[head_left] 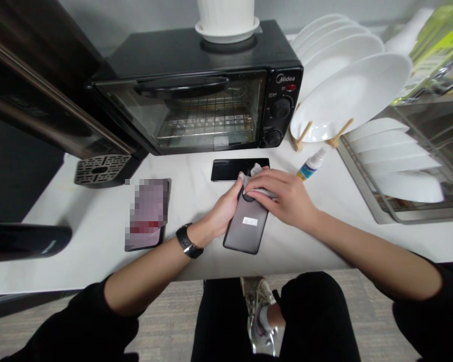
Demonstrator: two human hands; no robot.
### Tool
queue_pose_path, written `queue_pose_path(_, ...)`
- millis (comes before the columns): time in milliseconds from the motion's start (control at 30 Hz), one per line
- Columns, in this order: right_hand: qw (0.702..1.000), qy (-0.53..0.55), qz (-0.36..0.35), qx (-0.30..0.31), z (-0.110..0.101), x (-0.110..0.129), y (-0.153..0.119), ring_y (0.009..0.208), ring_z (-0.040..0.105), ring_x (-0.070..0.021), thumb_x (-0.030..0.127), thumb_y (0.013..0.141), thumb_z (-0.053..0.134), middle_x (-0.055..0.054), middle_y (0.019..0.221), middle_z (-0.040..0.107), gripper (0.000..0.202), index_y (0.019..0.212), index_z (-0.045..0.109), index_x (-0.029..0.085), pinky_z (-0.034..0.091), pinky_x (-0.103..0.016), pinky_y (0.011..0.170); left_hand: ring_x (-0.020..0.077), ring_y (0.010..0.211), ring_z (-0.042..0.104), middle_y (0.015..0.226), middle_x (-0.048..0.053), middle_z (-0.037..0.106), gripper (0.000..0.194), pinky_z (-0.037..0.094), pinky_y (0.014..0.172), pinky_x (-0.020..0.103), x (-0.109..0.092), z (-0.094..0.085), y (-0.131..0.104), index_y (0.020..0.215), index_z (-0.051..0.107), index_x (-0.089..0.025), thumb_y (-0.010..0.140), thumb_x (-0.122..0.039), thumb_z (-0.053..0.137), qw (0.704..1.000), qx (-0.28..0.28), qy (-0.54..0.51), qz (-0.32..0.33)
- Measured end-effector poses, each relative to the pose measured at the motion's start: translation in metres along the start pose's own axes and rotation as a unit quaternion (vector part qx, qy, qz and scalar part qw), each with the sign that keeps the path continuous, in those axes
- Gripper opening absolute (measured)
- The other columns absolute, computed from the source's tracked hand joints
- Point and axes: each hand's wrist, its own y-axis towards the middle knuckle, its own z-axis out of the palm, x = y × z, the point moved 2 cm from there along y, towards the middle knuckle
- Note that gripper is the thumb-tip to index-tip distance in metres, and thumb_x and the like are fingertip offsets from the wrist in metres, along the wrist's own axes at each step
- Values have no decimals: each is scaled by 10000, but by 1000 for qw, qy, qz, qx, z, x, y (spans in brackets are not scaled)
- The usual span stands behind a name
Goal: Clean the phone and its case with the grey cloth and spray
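Note:
A grey phone (246,234), back side up with a small white label on it, is tilted near the counter's front edge. My left hand (223,210) grips it along its left side. A white tissue (255,170) is bunched in my right hand (283,193), whose fingers press it against the phone's upper end by the round camera module. Just behind the hands a black phone (226,170) lies flat, partly covered by the tissue and fingers. To the right of my right hand stands a small spray bottle (310,165) with a blue label.
A black toaster oven (196,105) with a white pot (226,20) on top stands at the back. White plates (351,95) fill a wooden rack, beside bowls (400,161) in a metal basin. A tablet-like device (165,201), partly pixelated, lies left, near a drip tray (101,168).

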Motion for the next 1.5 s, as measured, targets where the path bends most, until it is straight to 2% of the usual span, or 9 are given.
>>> queue_pose_path(100,998,26,-39,41,8,9,-3,961,713,-187,280,1023,612,-63,1048,768,144,1060,727,201,578,-343,870,181,740,724,974,64,787,544,567,706,269,-4,7,-6,1435,640,-226,1055,-574,465,1000,30,7,1)
queue_pose_path(233,974,29,-165,150,22,27,-10,928,696,-160,232,1039,568,-44,1000,763,169,1026,728,178,567,-303,862,210,883,766,1074,66,794,556,588,816,286,-8,16,-11,1524,549,-288,1067,-577,423,996,74,22,40)
queue_pose_path(400,953,-7,-202,227,22,27,-12,929,672,-151,182,1039,524,-5,1031,757,195,1043,716,212,552,-291,831,253,963,770,1106,99,779,598,621,820,365,-17,13,-10,1600,410,-334,1074,-604,322,991,50,-23,125)
queue_pose_path(533,973,-31,-148,173,13,9,-8,920,660,-178,302,1060,515,-43,1002,723,235,1010,727,213,545,-326,823,251,958,763,1117,101,769,585,621,816,372,-24,8,-8,1597,414,-322,1090,-573,266,987,21,-46,155)
queue_pose_path(767,995,-79,-60,19,4,-11,-3,1021,684,-228,298,1021,600,-96,1098,719,166,1075,724,201,563,-360,876,123,700,681,956,24,762,481,594,814,277,-20,11,-3,1380,662,-220,1116,-461,339,983,21,-121,133)
queue_pose_path(1000,995,-40,34,-82,-4,-7,1,1000,708,-215,274,994,657,-73,1021,749,94,1039,700,204,560,-348,886,232,768,753,948,105,785,579,625,792,382,-1,2,-5,1308,691,-166,1060,-600,400,994,50,-54,-84)
queue_pose_path(1133,997,7,61,-44,-3,-5,2,897,712,-185,290,959,718,-34,933,756,91,953,696,201,539,-312,820,232,672,747,917,139,793,645,623,689,360,0,3,-8,1313,689,-120,1062,-614,359,992,30,-19,-121)
queue_pose_path(1367,992,85,-5,95,14,17,-6,826,696,-151,296,949,732,-8,876,748,111,904,699,200,519,-282,776,158,864,756,1065,55,791,487,587,835,243,-6,15,-9,1469,616,-234,1104,-465,389,998,55,-43,-4)
queue_pose_path(1500,969,98,-101,201,26,31,-13,848,685,-144,292,1007,647,-5,900,752,126,940,697,198,524,-284,807,226,928,770,1081,95,789,581,601,874,342,-11,17,-11,1581,479,-290,1080,-564,374,996,65,-28,62)
